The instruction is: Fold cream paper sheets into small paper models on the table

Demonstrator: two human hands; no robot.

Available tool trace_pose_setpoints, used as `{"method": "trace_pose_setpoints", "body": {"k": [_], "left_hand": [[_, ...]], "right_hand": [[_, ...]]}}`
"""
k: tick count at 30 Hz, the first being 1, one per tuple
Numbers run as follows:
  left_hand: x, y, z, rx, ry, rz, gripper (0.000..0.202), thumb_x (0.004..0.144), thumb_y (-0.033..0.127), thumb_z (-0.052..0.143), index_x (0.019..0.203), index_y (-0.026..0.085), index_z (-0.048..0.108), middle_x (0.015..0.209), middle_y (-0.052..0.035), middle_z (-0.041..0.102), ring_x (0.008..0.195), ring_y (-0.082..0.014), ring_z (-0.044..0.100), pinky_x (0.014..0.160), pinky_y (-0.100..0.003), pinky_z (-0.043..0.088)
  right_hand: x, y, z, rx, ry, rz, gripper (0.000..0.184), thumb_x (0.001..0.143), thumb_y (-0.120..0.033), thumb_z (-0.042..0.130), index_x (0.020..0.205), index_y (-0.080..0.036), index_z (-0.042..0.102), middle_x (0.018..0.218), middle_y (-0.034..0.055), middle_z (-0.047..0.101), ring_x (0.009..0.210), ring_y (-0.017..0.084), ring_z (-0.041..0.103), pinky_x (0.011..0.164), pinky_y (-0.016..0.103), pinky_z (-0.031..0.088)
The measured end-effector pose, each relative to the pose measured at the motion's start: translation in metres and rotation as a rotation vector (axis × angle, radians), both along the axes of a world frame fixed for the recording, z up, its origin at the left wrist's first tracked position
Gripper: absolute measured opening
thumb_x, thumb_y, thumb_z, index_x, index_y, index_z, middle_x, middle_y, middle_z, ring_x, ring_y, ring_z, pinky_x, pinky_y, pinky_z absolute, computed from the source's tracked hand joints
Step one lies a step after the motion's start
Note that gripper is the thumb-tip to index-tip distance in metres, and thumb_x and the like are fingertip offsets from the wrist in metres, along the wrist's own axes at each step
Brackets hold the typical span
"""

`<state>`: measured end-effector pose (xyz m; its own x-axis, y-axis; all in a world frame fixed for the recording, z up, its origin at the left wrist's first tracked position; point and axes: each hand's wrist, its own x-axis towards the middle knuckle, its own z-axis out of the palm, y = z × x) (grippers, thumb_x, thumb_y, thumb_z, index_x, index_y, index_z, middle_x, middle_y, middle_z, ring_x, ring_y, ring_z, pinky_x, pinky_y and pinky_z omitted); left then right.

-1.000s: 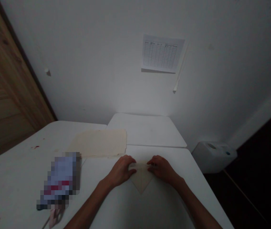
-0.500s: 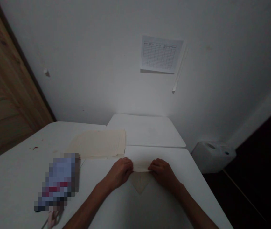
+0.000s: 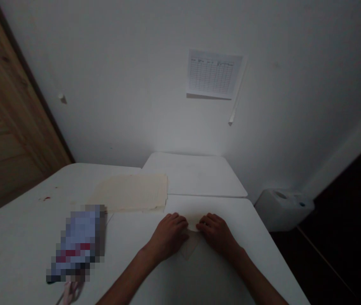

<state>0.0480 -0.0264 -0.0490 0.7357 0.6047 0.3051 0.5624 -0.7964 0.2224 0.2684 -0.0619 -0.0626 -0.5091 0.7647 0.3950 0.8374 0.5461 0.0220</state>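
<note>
A small folded sheet of cream paper lies on the white table in front of me, its pointed triangular end towards me. My left hand covers the left part, with bent fingers pressed on the fold. From the right, my right hand holds the other side with its fingers curled and pressed together. Only a narrow strip of paper and the lower triangle show between the hands. To the left and further back lies a stack of cream sheets.
A pixelated blue-white and red item lies left of my left forearm, with a pinkish strap below it. The white table meets the wall, where a printed sheet hangs. A white plastic container stands beyond the right edge.
My left hand has slid right along the fold, closer to my right hand, and covers more of the paper. My right hand stays almost in place.
</note>
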Motion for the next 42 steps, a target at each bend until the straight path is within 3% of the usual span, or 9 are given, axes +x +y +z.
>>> {"method": "trace_pose_setpoints", "body": {"k": [4,10,19,27,33,42], "left_hand": [[-0.001,-0.001,-0.003,0.017,-0.022,-0.034,0.001,0.085,0.020,0.062,0.084,0.019,0.062,0.093,-0.0037,0.065,0.089,-0.0207,0.056,0.081,-0.033,0.043],[-0.003,-0.002,-0.012,0.074,-0.048,-0.084,0.010,0.086,0.015,0.060,0.078,0.019,0.065,0.098,-0.0040,0.067,0.091,-0.0206,0.056,0.080,-0.034,0.045],[-0.003,-0.001,-0.027,0.103,-0.097,-0.141,0.017,0.091,0.012,0.050,0.088,0.018,0.067,0.098,-0.0065,0.068,0.093,-0.0197,0.058,0.083,-0.033,0.049],[0.003,-0.006,-0.025,0.120,0.004,-0.073,0.014,0.087,0.009,0.054,0.087,0.017,0.066,0.097,-0.0066,0.069,0.090,-0.0210,0.059,0.081,-0.034,0.050],[0.010,-0.013,-0.020,0.102,0.096,0.021,0.015,0.085,0.006,0.057,0.095,0.015,0.065,0.107,-0.0076,0.067,0.097,-0.0233,0.058,0.086,-0.037,0.050],[-0.001,-0.010,-0.022,0.101,0.077,-0.034,0.021,0.086,0.005,0.055,0.101,0.015,0.063,0.120,-0.0068,0.064,0.101,-0.0235,0.057,0.088,-0.037,0.050]], "right_hand": [[0.002,0.000,-0.003,0.026,0.014,0.020,0.011,0.087,-0.012,0.060,0.091,-0.021,0.066,0.090,0.0025,0.065,0.083,0.019,0.053,0.078,0.030,0.041],[0.002,-0.011,0.002,-0.028,0.037,0.057,0.014,0.088,-0.011,0.056,0.094,-0.021,0.066,0.095,0.0030,0.067,0.085,0.017,0.054,0.080,0.029,0.043],[0.004,-0.032,0.010,-0.090,0.107,0.072,0.021,0.091,-0.015,0.050,0.105,-0.020,0.064,0.109,0.0047,0.067,0.094,0.018,0.058,0.087,0.032,0.044],[-0.011,-0.034,0.002,-0.028,0.214,-0.087,0.014,0.091,-0.019,0.054,0.092,-0.021,0.068,0.101,0.0037,0.070,0.097,0.020,0.058,0.089,0.035,0.045],[-0.026,-0.025,-0.003,-0.074,0.262,-0.103,0.014,0.090,-0.015,0.056,0.091,-0.022,0.068,0.099,0.0032,0.070,0.095,0.017,0.059,0.088,0.030,0.048],[-0.028,-0.032,-0.004,-0.095,0.266,-0.122,0.018,0.090,-0.012,0.055,0.098,-0.022,0.067,0.110,0.0033,0.068,0.101,0.018,0.057,0.091,0.030,0.048]]}}
